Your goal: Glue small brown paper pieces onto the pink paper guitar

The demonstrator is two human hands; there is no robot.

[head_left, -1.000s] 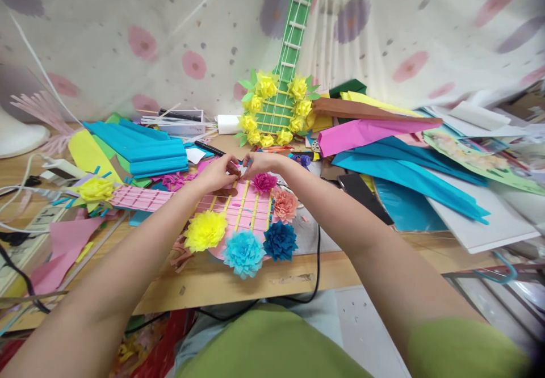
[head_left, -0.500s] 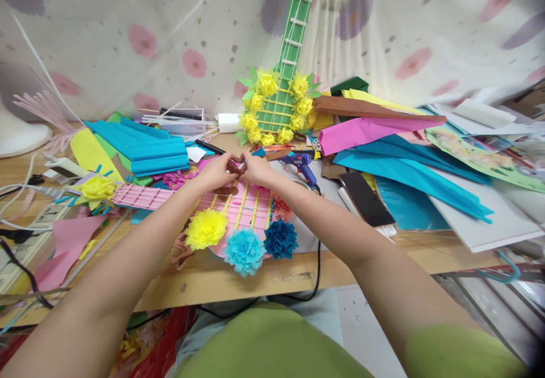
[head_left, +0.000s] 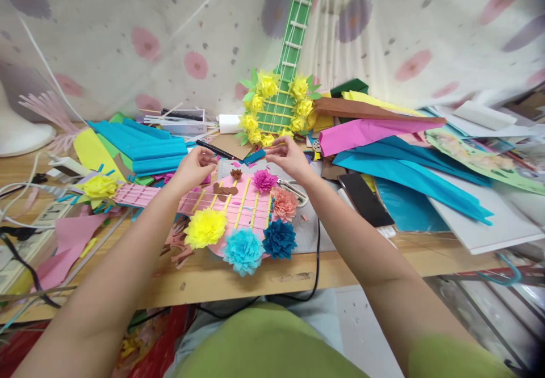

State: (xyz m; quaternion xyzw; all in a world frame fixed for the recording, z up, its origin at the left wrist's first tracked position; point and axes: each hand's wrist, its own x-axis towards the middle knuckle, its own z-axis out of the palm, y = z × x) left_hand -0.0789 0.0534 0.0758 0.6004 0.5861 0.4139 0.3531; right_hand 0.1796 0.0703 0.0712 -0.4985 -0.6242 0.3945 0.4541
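A pink paper guitar [head_left: 234,210] lies on the table before me, with yellow strips and pale strings. Along its lower and right edge sit paper flowers: yellow [head_left: 206,229], light blue [head_left: 243,251], dark blue [head_left: 280,239], salmon [head_left: 284,204] and magenta [head_left: 264,181]. Brown paper leaves [head_left: 225,191] and a small brown flower [head_left: 235,174] are at its upper edge. My left hand [head_left: 196,167] hovers above its upper left, open, fingers curved. My right hand [head_left: 289,158] is open beyond the magenta flower, fingertips near a small blue paper piece [head_left: 254,156].
A green paper guitar [head_left: 276,100] with yellow flowers leans at the back. Blue crepe paper [head_left: 149,148] lies left; magenta paper [head_left: 374,131] and a phone [head_left: 366,199] lie right. Scissors-like handles [head_left: 293,192] show below my right hand. A black cable [head_left: 318,264] hangs over the table edge.
My hands, together over the guitar's upper edge before, have moved apart, left and right. The small brown flower and magenta flower are now uncovered. The blue glue gun is no longer visible.
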